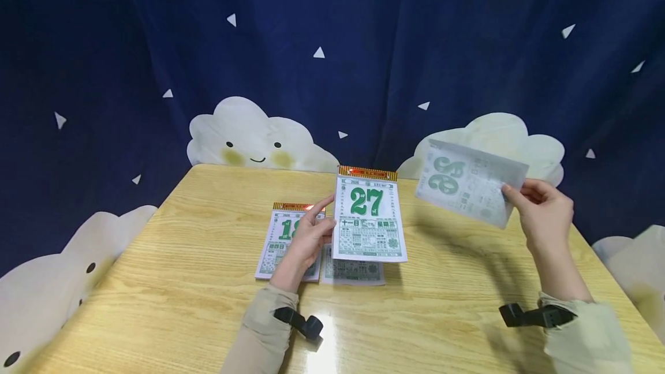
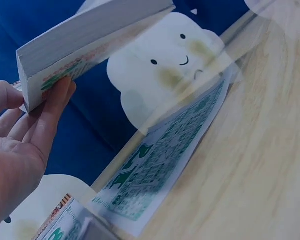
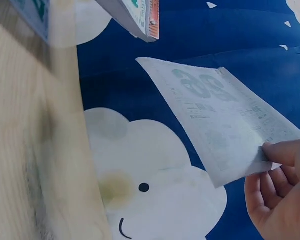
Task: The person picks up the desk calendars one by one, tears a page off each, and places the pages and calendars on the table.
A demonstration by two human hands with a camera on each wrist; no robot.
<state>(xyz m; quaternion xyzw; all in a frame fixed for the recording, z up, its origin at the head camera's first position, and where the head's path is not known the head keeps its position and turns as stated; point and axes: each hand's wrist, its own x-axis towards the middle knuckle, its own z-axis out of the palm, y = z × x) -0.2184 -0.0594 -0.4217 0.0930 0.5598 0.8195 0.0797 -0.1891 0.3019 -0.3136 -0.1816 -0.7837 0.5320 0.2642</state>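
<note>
My left hand [image 1: 306,241] holds a thick tear-off calendar [image 1: 370,212] by its left side, raised above the table, with a green 27 on its top page. In the left wrist view, the thumb and fingers grip one edge of this calendar [image 2: 90,45]. Off to the right, my right hand [image 1: 548,218] pinches a single thin calendar page [image 1: 467,183] between thumb and fingers. It is held in the air, apart from the calendar, its green print showing faintly through the back. The right wrist view has the same page [image 3: 210,120], slightly bent.
A second tear-off calendar [image 1: 267,247] showing 18 lies on the wooden table [image 1: 208,316], partly behind my left hand. Beside it a loose printed page [image 1: 353,275] lies flat, partly hidden by the raised calendar. A dark blue curtain [image 1: 363,45] with clouds hangs behind the table.
</note>
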